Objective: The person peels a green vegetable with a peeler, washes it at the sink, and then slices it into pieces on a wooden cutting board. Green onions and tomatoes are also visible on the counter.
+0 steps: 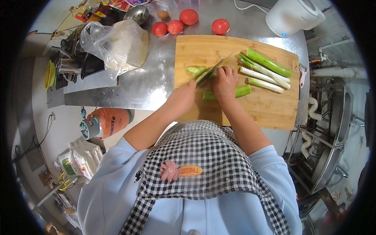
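My left hand (183, 95) grips a kitchen knife (210, 72), its blade slanting up and right over the wooden cutting board (264, 108). With bent fingers my right hand (225, 80) holds down a green vegetable piece, mostly hidden, just right of the blade. Left of the blade lies another green piece (195, 70), seemingly cucumber. A thicker green length (243, 91) passes beneath my right hand and wrist. On the board's right side lie a long green vegetable (268, 63) and several white-and-green scallion stalks (261, 75).
Tomatoes (189, 17) and an egg (163, 14) sit beyond the board on the steel table (132, 91). A plastic bag (126, 44) and metal bowl (137, 14) stand left, a white electric appliance (290, 17) far right. A peeler (302, 75) lies at the board's right edge.
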Demonstrator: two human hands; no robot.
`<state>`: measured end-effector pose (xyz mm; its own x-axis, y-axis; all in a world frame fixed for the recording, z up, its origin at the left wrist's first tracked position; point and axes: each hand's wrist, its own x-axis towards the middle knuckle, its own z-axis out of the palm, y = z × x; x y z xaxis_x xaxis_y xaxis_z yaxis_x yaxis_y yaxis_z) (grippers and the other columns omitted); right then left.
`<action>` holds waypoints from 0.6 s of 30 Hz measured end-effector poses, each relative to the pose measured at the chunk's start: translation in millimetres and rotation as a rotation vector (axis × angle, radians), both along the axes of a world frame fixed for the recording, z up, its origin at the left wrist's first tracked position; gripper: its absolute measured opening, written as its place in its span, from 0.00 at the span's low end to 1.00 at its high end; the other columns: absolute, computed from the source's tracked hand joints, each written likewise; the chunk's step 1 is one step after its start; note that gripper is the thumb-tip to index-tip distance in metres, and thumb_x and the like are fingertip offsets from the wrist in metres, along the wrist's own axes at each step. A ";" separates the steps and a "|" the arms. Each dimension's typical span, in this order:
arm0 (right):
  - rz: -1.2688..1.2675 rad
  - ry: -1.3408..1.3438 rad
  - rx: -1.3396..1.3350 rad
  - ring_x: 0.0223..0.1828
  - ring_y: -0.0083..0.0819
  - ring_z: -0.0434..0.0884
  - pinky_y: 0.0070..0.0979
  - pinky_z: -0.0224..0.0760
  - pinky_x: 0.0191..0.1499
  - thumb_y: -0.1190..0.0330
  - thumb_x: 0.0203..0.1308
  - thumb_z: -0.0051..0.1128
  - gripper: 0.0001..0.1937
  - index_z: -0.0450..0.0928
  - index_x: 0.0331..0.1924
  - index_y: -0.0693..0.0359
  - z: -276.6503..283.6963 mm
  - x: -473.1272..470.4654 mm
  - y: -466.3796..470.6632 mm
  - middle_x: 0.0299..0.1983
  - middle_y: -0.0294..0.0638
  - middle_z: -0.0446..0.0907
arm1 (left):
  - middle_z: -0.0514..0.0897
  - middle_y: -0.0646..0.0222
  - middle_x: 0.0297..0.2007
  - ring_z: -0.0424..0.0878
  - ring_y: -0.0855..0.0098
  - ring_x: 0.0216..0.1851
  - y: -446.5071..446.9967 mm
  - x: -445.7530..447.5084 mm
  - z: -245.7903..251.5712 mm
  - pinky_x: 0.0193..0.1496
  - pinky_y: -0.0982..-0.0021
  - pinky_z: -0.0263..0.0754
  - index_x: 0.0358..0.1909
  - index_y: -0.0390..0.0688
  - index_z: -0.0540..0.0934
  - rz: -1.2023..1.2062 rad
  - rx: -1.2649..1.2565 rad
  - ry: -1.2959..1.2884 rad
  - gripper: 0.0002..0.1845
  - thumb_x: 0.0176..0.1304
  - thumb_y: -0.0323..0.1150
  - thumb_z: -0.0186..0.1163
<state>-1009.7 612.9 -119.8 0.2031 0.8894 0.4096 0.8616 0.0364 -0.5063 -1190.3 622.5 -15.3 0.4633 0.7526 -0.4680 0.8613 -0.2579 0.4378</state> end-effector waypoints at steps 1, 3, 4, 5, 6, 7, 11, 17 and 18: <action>-0.012 0.009 0.020 0.46 0.49 0.72 0.44 0.67 0.50 0.74 0.53 0.59 0.07 0.79 0.37 0.58 -0.6 0.7 0.0 0.41 0.43 0.77 | 0.80 0.40 0.43 0.79 0.40 0.42 0.3 -0.4 -1.4 0.44 0.45 0.73 0.52 0.31 0.67 0.004 -0.022 0.028 0.14 0.71 0.30 0.48; -0.044 0.044 0.047 0.46 0.50 0.72 0.44 0.68 0.49 0.75 0.52 0.59 0.08 0.79 0.37 0.58 -1.2 1.2 -0.2 0.41 0.44 0.76 | 0.80 0.40 0.42 0.79 0.40 0.42 -1.3 -0.9 -4.0 0.44 0.45 0.73 0.51 0.30 0.68 0.035 0.024 0.012 0.13 0.71 0.30 0.48; -0.036 0.038 0.046 0.46 0.50 0.72 0.44 0.68 0.50 0.75 0.52 0.59 0.08 0.79 0.37 0.58 -1.2 1.1 -0.2 0.41 0.44 0.76 | 0.80 0.40 0.41 0.79 0.39 0.41 -2.3 -0.6 -5.3 0.44 0.45 0.73 0.50 0.30 0.68 0.013 0.039 -0.045 0.13 0.71 0.30 0.48; -0.036 0.039 0.041 0.46 0.50 0.72 0.44 0.68 0.50 0.75 0.52 0.59 0.07 0.79 0.37 0.58 -0.9 1.1 0.1 0.41 0.44 0.76 | 0.80 0.39 0.41 0.79 0.39 0.41 -3.2 -0.1 -6.4 0.44 0.45 0.72 0.50 0.30 0.68 0.007 0.087 -0.109 0.13 0.71 0.30 0.48; -0.033 0.038 0.032 0.46 0.50 0.72 0.44 0.68 0.50 0.76 0.52 0.60 0.07 0.79 0.37 0.58 -0.6 1.3 0.3 0.41 0.45 0.76 | 0.80 0.39 0.40 0.79 0.39 0.41 -3.5 0.8 -7.5 0.44 0.45 0.72 0.50 0.30 0.68 -0.004 0.096 -0.142 0.13 0.71 0.30 0.48; -0.030 0.046 0.024 0.46 0.50 0.72 0.44 0.68 0.50 0.76 0.52 0.60 0.07 0.79 0.37 0.58 -0.1 1.5 0.5 0.41 0.45 0.76 | 0.80 0.39 0.39 0.79 0.39 0.41 -3.2 1.3 -7.9 0.44 0.45 0.72 0.50 0.31 0.68 0.004 0.108 -0.138 0.13 0.71 0.30 0.48; -0.040 -0.018 0.062 0.46 0.50 0.71 0.44 0.68 0.50 0.76 0.52 0.61 0.07 0.80 0.37 0.57 3.2 9.7 4.6 0.41 0.46 0.75 | 0.81 0.38 0.36 0.79 0.39 0.40 7.9 0.8 -4.5 0.44 0.46 0.73 0.49 0.32 0.68 0.043 -0.047 -0.048 0.12 0.71 0.31 0.49; 0.024 -0.003 0.020 0.47 0.51 0.71 0.46 0.68 0.51 0.75 0.54 0.61 0.07 0.80 0.38 0.56 4.4 19.5 4.3 0.41 0.48 0.74 | 0.81 0.39 0.34 0.79 0.39 0.39 6.7 -6.2 6.1 0.43 0.46 0.72 0.48 0.32 0.68 0.072 -0.028 -0.033 0.13 0.72 0.33 0.49; 0.031 0.002 0.009 0.47 0.52 0.70 0.46 0.67 0.51 0.75 0.54 0.61 0.07 0.80 0.38 0.56 3.9 19.5 4.2 0.42 0.48 0.74 | 0.81 0.39 0.34 0.79 0.39 0.39 4.8 -4.9 4.7 0.43 0.46 0.72 0.48 0.32 0.68 0.070 -0.004 -0.007 0.13 0.72 0.33 0.49</action>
<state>-990.3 617.1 -115.8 0.1764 0.8917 0.4169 0.8588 0.0676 -0.5079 -1195.2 627.2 -10.6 0.4129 0.7813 -0.4680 0.8739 -0.1952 0.4453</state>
